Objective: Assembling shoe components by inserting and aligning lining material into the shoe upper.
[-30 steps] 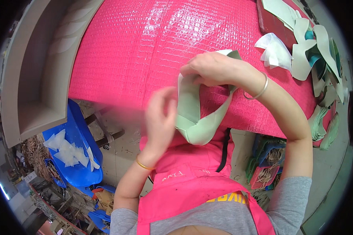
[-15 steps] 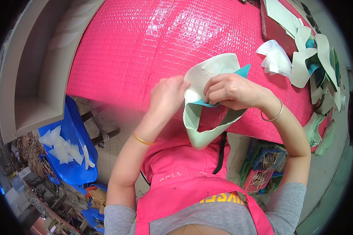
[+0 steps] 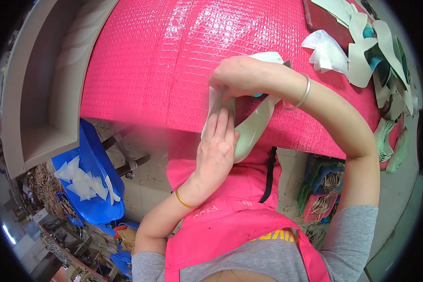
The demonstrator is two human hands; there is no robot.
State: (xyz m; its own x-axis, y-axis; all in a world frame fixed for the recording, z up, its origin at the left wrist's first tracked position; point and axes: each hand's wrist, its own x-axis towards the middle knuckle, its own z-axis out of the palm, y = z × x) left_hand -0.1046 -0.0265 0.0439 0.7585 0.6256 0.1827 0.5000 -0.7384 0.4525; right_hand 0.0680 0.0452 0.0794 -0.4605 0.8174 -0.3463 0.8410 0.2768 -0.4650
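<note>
A pale green and off-white shoe upper (image 3: 254,130), bent into a loop with a bit of teal lining showing, lies at the near edge of the pink table. My left hand (image 3: 217,148) rests on its left side, the fingers stretched out flat against the surface and the thumb hidden. Reaching across from the right, my right hand (image 3: 232,77) is bent over the same side farther up, its fingers closed on the edge. That hand and wrist cover much of the upper's far part.
Pink quilted plastic covers the table (image 3: 141,70). A grey shelf box (image 3: 56,122) stands at left, above a blue bin (image 3: 96,207) of white pieces. White translucent pieces (image 3: 328,54), more shoe uppers (image 3: 362,61) and stacked pale green pieces (image 3: 385,141) are at right; baskets (image 3: 322,207) sit below.
My right hand has moved left across the upper to its far left side. My left hand has come down and flattened along that side. The upper has turned, and its teal lining shows less.
</note>
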